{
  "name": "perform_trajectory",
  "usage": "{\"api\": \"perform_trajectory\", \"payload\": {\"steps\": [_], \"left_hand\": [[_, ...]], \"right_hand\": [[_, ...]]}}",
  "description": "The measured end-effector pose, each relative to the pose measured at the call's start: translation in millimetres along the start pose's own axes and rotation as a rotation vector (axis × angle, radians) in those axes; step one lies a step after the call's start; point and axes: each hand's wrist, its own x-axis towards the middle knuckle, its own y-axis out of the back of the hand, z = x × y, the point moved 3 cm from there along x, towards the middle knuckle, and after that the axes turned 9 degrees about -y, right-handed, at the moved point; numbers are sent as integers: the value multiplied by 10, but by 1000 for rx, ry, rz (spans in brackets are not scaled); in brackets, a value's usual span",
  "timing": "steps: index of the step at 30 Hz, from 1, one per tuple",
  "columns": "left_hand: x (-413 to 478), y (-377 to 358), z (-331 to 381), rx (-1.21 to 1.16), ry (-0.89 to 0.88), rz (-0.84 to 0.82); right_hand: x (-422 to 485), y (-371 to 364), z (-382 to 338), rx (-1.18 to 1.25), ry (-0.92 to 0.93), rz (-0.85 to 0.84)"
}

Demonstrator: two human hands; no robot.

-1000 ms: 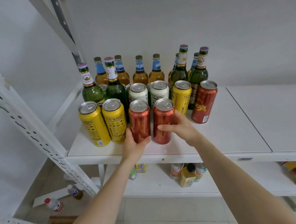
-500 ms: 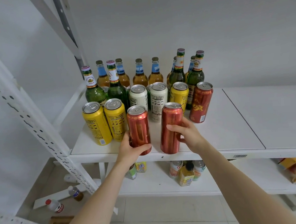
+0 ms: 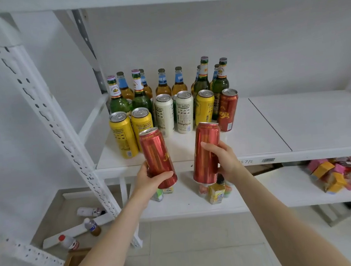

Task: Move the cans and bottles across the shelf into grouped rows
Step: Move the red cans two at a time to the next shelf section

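My left hand (image 3: 151, 179) grips one red can (image 3: 157, 157), tilted, and my right hand (image 3: 224, 160) grips another red can (image 3: 207, 151), both lifted clear in front of the shelf (image 3: 255, 129)'s front edge; the other cans and bottles crowd its back-left corner.

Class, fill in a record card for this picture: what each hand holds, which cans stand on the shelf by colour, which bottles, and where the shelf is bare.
Left hand: grips a red can, tilted, lifted off the shelf
Right hand: grips a second red can, nearly upright, also lifted
Cans on shelf: three yellow cans, two white cans, one lone red can
Bottles: green bottles and amber bottles behind the cans
Bare area: the shelf's right part
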Motion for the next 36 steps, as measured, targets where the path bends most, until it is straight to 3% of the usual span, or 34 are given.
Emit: {"api": "perform_trajectory", "payload": {"steps": [15,36], "left_hand": [[-341,-494,378,131,-64,-83],[-559,-3164,529,183,-59,-151]], "right_hand": [[-550,618,-34,24,78,67],[-799,3242,-418,-14,108,141]]}}
